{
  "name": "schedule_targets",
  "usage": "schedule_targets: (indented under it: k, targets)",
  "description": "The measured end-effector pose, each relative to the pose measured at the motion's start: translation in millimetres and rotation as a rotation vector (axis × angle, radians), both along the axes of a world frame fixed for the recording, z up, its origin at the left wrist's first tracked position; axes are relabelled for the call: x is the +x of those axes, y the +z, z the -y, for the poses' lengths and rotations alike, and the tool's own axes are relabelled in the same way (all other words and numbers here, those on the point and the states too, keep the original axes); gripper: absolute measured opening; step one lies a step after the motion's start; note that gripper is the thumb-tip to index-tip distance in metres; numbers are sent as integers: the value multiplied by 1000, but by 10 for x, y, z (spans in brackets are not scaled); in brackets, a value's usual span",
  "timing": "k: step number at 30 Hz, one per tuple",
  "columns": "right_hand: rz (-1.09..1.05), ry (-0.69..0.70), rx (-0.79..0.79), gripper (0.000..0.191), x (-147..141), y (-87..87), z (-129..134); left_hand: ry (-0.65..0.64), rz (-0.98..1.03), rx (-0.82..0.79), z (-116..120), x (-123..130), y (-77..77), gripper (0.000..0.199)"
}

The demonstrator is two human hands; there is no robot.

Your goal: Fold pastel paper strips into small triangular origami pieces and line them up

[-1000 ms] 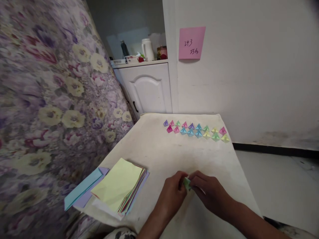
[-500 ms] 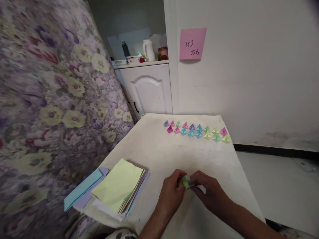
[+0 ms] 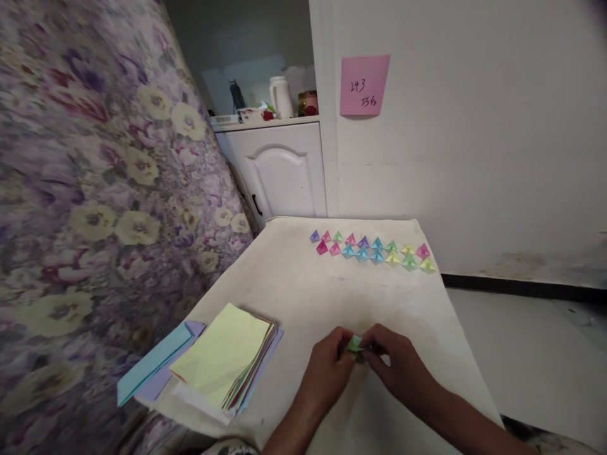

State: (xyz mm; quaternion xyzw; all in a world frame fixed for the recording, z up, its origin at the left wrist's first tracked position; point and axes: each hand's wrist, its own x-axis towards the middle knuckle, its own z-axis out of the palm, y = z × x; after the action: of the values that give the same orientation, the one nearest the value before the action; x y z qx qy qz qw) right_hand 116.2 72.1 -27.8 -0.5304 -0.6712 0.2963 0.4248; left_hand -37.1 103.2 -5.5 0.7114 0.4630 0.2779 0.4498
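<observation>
A small folded piece of green paper is held between both hands above the near part of the cloth-covered table. My left hand pinches its left side, fingers curled. From the right, my right hand grips the other side between thumb and fingers. The fingertips partly hide the paper's folds. Farther back, two rows of small folded paper pieces in pink, purple, blue, green and yellow stand on the table.
A stack of coloured paper with yellow on top lies at the left, beside blue folded sheets. A floral curtain hangs along the left. Behind the table are a white cabinet and a wall bearing a pink note.
The green paper has turned slightly between my fingers, and less of it shows. My hands stay in nearly the same place, with the right fingers shifted a little. The view has moved slightly.
</observation>
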Motion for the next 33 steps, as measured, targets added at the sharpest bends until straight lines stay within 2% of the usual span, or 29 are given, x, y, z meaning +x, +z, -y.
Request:
schedule_targets:
  k: [5, 12, 17, 21, 26, 33]
  targets:
    - [-13, -4, -80, 9, 9, 59, -26, -26, 97, -114, -34, -23, -2, 26]
    - [-36, -10, -112, 8, 1, 95, -31, 16, 232, -262, -34, -20, -13, 25]
    - [-86, -30, -204, 5, 15, 118, -46, 32, 360, -449, -55, -25, 50, 15]
    - [-125, -35, -233, 4, 34, 131, -62, 29, 449, -573, -57, -45, 110, 19]
    - [-95, -53, -193, 4, 30, 127, -56, -2, 478, -547, -43, -38, 116, 22]
    - [-64, -42, -107, 5, 9, 119, -24, -4, 478, -466, -68, -24, -12, 20]
